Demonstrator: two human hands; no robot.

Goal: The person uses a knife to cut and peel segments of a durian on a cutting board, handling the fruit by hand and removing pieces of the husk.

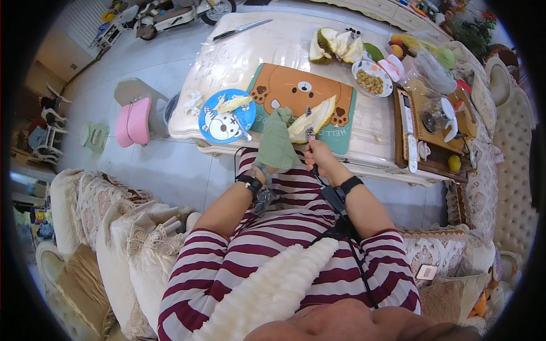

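Note:
A green cloth mitt (278, 143) covers my left hand (278, 128), hiding its fingers. The mitt holds the left end of a pale durian husk piece (322, 114), which lies on a bear-patterned mat (283, 76). In my right hand (319, 157) is a knife (310, 123) with a black-and-white patterned blade. Its tip points away from me, over the husk piece. Left of the mitt, a blue bear-face plate (221, 128) carries yellowish durian scraps (232, 104).
Another knife (242, 30) lies at the table's far left. Durian husks (337, 44) stand at the back, near a bowl of tan pieces (370, 82). A wooden tray (399, 123) on the right holds a glass pot (433, 116). Crumpled tissues (194, 103) sit beside the plate.

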